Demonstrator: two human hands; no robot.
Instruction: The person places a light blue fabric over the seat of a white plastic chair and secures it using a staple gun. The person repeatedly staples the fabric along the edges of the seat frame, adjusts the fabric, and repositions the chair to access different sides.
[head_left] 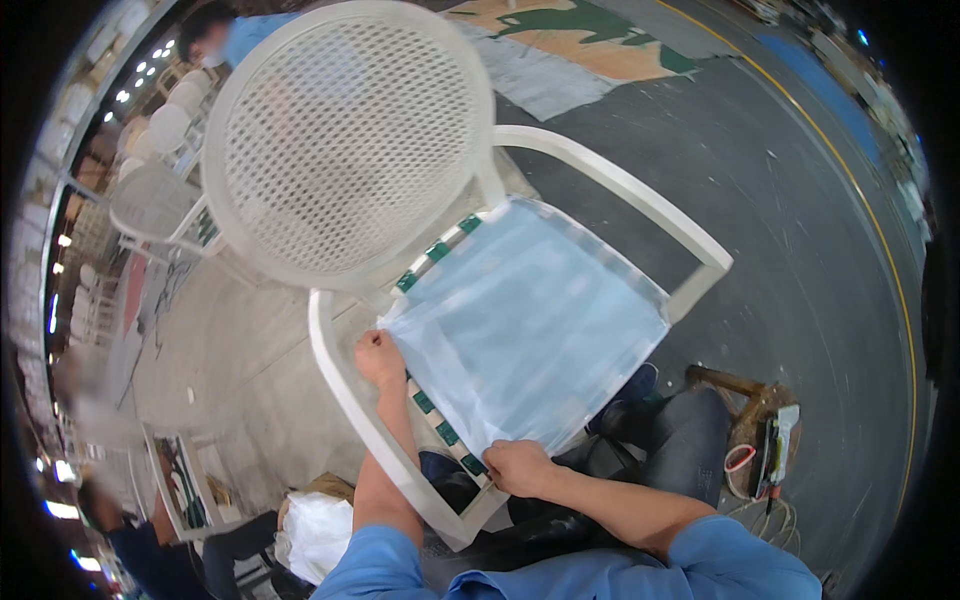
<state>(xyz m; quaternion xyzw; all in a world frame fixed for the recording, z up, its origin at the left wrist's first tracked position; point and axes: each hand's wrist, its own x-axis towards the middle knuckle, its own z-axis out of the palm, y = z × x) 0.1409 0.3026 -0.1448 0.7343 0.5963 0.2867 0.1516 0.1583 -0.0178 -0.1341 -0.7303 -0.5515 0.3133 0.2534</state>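
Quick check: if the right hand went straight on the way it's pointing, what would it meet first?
The right hand points leftward, so it would likely meet the green-and-white seat edging first, just past the fingertips; whether it would pass over that is unclear from one view.

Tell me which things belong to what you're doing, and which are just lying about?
Part of the job:
- left hand and right hand, both gripping the pale sheet
- white chair
- green-and-white straps

Seemingly just around:
- wooden stool
- white bundle
- background chairs
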